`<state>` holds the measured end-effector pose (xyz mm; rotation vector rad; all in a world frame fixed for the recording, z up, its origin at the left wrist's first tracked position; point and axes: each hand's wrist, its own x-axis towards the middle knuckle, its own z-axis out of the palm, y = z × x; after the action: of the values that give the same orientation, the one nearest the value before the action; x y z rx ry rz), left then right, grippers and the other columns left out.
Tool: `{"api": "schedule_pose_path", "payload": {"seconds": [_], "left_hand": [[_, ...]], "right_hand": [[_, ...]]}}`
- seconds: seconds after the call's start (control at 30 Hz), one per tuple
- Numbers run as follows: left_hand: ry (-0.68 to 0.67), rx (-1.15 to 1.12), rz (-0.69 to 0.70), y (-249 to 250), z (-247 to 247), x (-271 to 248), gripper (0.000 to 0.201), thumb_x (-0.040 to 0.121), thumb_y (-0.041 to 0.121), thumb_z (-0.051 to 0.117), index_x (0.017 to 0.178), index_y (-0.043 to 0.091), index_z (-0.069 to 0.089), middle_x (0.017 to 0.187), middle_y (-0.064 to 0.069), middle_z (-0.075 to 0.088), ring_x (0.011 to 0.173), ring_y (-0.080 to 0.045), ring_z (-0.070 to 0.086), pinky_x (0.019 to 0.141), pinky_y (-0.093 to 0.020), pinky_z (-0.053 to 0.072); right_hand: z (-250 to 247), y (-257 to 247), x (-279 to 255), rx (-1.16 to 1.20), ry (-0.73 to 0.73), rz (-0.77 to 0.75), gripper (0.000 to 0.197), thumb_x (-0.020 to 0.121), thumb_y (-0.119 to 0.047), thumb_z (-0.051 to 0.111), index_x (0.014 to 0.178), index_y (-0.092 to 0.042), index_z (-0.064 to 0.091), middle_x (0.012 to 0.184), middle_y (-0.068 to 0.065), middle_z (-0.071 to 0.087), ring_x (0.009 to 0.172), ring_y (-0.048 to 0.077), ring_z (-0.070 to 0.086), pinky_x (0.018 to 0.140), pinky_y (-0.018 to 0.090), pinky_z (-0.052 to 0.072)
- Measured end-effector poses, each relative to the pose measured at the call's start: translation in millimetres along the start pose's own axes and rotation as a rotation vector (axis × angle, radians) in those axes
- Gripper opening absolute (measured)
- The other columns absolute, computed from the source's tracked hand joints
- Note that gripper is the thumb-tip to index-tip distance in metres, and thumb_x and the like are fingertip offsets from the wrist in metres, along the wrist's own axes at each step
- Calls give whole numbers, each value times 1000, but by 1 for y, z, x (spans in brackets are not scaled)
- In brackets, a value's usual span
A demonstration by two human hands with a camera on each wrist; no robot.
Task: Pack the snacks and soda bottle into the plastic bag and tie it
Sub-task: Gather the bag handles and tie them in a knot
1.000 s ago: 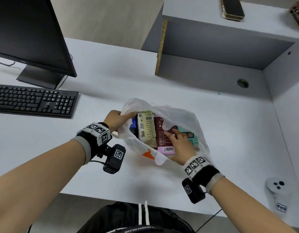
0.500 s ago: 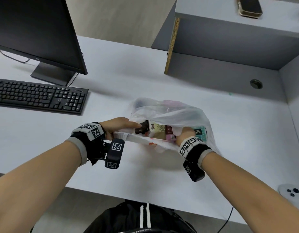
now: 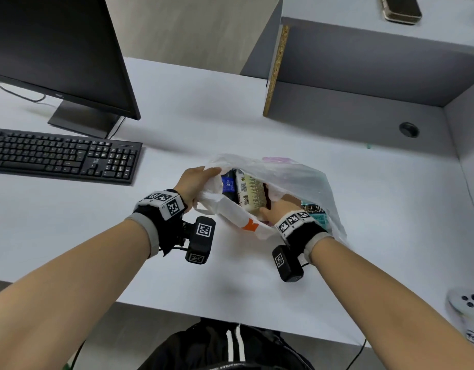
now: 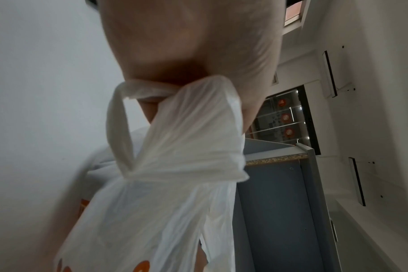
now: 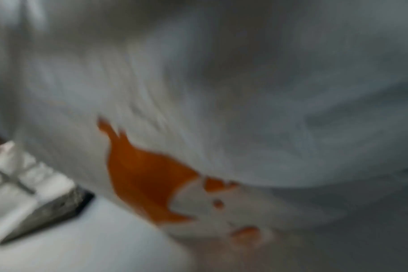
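readable text: none | snack packets [image 3: 250,194]: print too small to read

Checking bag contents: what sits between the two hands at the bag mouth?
Head view: between left hand and right hand, a blue packet and cream snack pack inside the plastic bag.

- Both forearms are bare; no sleeves reach them.
- The left hand [image 3: 194,184] has a black wrist wrap [image 3: 161,217] with a grey cuff edge and a white block printed with black square markers.
- A black camera module [image 3: 199,240] with white marker tags hangs below that wrap; a thin black cable runs to it.
- The right hand [image 3: 279,210] wears a matching black band [image 3: 301,231], grey-edged, with a white marker strip and a black module [image 3: 286,263] beneath.
- Dark clothing with two white drawstrings [image 3: 234,343] shows at the bottom.
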<state>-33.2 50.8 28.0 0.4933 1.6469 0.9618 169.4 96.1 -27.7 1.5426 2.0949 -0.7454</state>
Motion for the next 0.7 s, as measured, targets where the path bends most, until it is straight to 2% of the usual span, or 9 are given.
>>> {"api": "schedule_pose_path", "payload": {"seconds": [0.1,0.17,0.23,0.3,0.4,0.47,0.57,0.63,0.7], "left_hand": [[6,-13,26,2,6,5,20,83,24,65,67,15,56,66,-5,56,58,-21,53,57,-26,43],[-2,19,35,5,11,7,20,76,31,69,71,15,59,74,-8,60,66,-24,55,65,-31,44],[-32,43,53,10,17,8,28,69,37,72,80,12,64,84,-11,62,79,-26,56,73,-37,43],[-62,45,83,15,23,7,37,75,29,71,99,2,65,86,-10,65,82,-26,60,73,-33,48],[-78,72,110,21,29,6,45,79,24,70,117,3,60,96,-14,68,78,-23,62,66,-28,50],[-68,117,131,24,31,5,46,79,26,70,120,10,59,99,-11,66,77,-19,61,62,-25,47],[-74,157,176,30,27,3,34,82,21,66,115,14,64,87,-6,64,68,-17,56,48,-16,43],[-47,182,225,33,22,3,19,83,20,65,100,12,70,75,-2,63,65,-18,52,47,-17,38],[10,212,262,40,17,0,16,83,23,65,71,13,66,45,11,55,47,-11,46,41,-14,33]], "right_hand": [[-17,16,-22,417,72,-81,33,87,-35,58,107,-11,66,108,9,69,104,26,63,90,33,49],[-25,33,-47,595,187,-160,21,85,-25,64,100,-12,70,101,6,72,97,21,67,92,37,51],[-28,58,-68,629,437,-71,13,82,-24,67,90,-15,70,88,2,71,86,19,68,85,37,54],[-25,85,-80,536,575,151,38,77,-37,70,106,-15,61,102,5,67,98,22,64,87,34,51],[-9,110,-83,406,151,398,94,68,-53,73,139,-7,32,135,14,50,123,29,51,96,36,44],[0,116,-85,255,-87,420,72,70,-42,74,125,-5,45,115,12,60,110,28,59,74,29,47],[-2,128,-88,175,-60,414,11,67,-13,66,75,-9,60,68,2,61,80,25,67,51,22,43],[-14,139,-90,281,4,413,5,73,-8,61,69,-6,64,58,2,65,68,22,71,59,26,53],[-40,143,-98,521,98,367,21,81,-6,59,60,-3,61,49,4,62,49,16,67,57,27,55]]}}
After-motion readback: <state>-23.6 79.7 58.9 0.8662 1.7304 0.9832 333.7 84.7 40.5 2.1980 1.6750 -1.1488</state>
